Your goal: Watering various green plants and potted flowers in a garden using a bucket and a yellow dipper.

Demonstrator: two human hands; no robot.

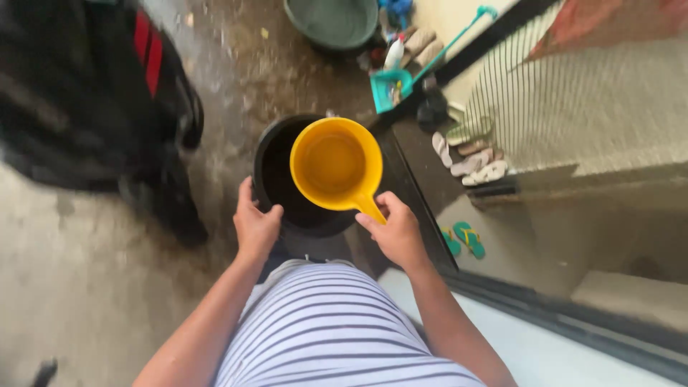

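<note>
Head view: right hand (398,233) clamps the light, stiff yellow plastic dipper (335,165) by its handle, left hand (256,226) gripping the black bucket (276,175) rim.

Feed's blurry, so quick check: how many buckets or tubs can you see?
2. A black bucket sits under the yellow scoop, with the left hand on its rim. A green tub lies at the top edge, partly cut off. Others may be out of view.

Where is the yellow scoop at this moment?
In the head view, the yellow scoop is at centre, over the black bucket, held by its handle in the right hand; the left hand grips the bucket's rim.
</note>
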